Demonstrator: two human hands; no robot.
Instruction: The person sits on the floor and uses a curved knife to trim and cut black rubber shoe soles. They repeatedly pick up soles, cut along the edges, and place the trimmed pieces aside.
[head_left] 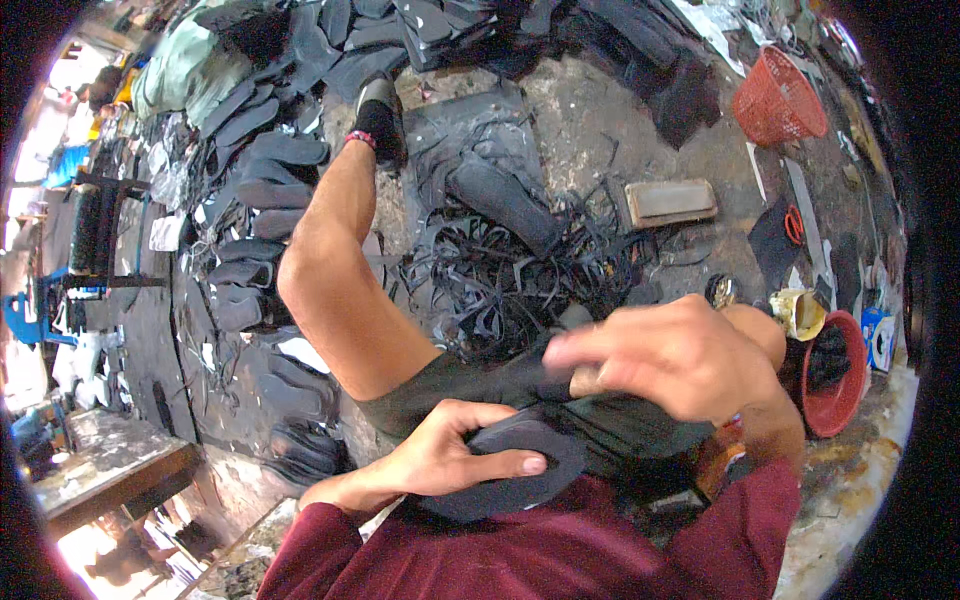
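Note:
My left hand [455, 450] grips a dark grey shoe sole [530, 465] close against my maroon shirt, thumb on top and fingers underneath. Smeared by motion, my right hand [670, 360] is raised above my right thigh, to the right of the sole. Its fingers point left, and whether anything is in them does not show. Below both hands are my dark shorts [480, 385]. Beyond them on the floor lies a tangled heap of black offcut strips [480, 280], with another dark sole [500, 195] resting on its far side.
Stacked dark soles [270, 190] line the left, with more piled at the back [400, 35]. Right of the strips lies a pale rectangular block [670, 202]. Farther right are a red basket [780, 100], orange-handled scissors [794, 225] and a red bowl [850, 375]. A wooden bench [125, 480] stands lower left.

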